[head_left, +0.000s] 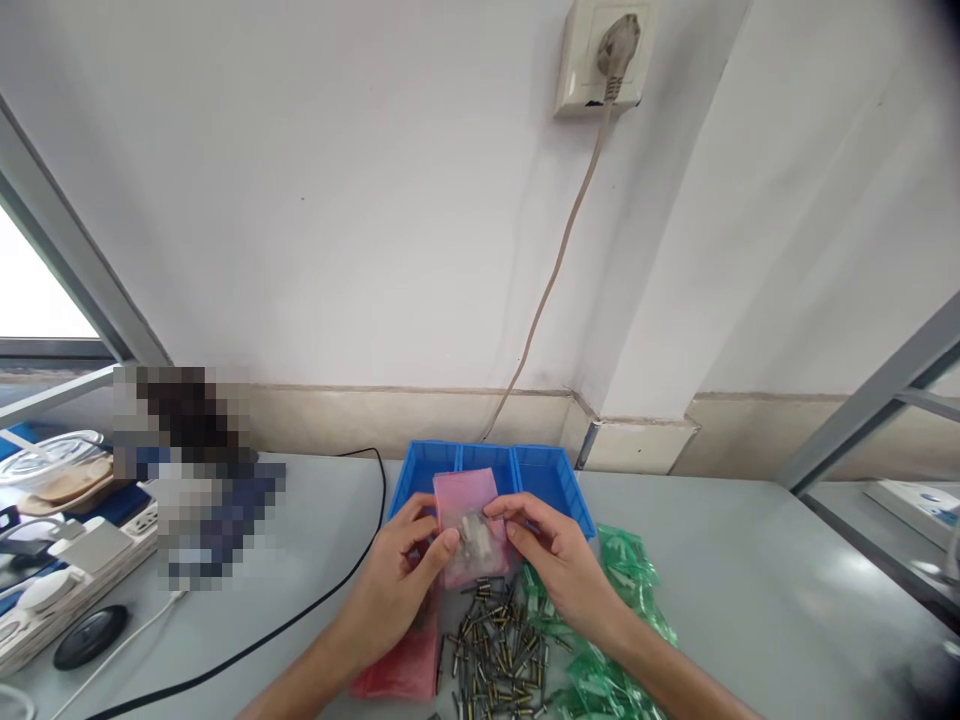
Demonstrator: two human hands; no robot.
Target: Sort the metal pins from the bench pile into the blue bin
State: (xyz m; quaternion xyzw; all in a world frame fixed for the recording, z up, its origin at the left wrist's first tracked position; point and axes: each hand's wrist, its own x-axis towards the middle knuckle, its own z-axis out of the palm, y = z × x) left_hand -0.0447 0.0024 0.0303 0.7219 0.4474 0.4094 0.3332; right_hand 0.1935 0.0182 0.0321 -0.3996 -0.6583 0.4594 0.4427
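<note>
**Small pink bag pinched between both hands above a heap of metal pins**

The left hand [401, 570] and right hand [551, 555] are both closed on a small pink bag [471, 525], thumb and fingers pinching its two sides, held just off the surface [750, 570] in front of a blue bin [559, 480]. The bag looks like thin, limp film with a few small metal parts sunk near its middle; it is likely light, soft and a little slippery, so the side edges, where the fingers now sit, seem the surest hold. Squeezing the middle would press on the parts.

Directly under the hands lies a loose heap of small metal pins [499, 650], which would roll or scatter if brushed. More pink bags [401, 665] lie beneath the left wrist, and green bags [626, 580] spread beside and under the right forearm. A black cable [300, 620] curves past, left of the left hand. Open, bare surface lies well to the right of the right hand; the left side is crowded.
</note>
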